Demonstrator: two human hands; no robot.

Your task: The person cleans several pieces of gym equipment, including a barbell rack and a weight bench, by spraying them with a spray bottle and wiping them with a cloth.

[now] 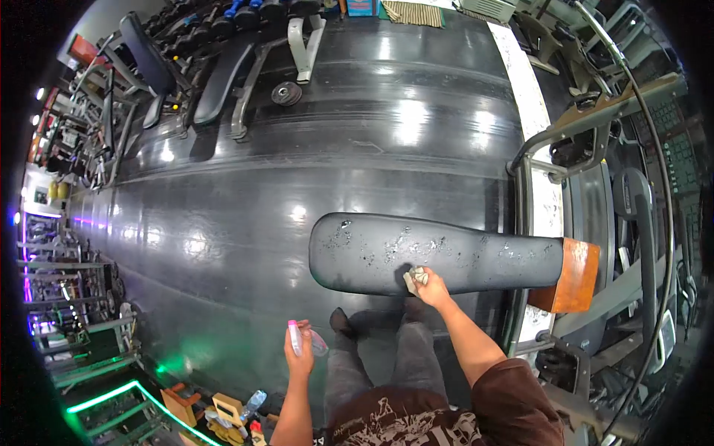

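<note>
A long black padded bench [446, 256] stretches across in front of my legs, its top dotted with shiny, wet-looking patches. My right hand [431, 288] is closed around a bunched pale cloth [415, 278], held at the near side of the pad. A dark patch shows on the pad just beside the cloth. Lower and to the left, away from the bench, my left hand [300, 357] grips a bottle [295, 338] with a white part and a pink tip. A translucent pinkish part shows on the other side of the fingers.
An orange-brown wooden block [579, 275] stands at the bench's right end, beside a metal frame [523, 201]. Weight plates [286, 94] lie on the black floor [357, 141] near another bench [223, 82]. A clear plastic bottle [253, 404] and wooden pieces sit at lower left.
</note>
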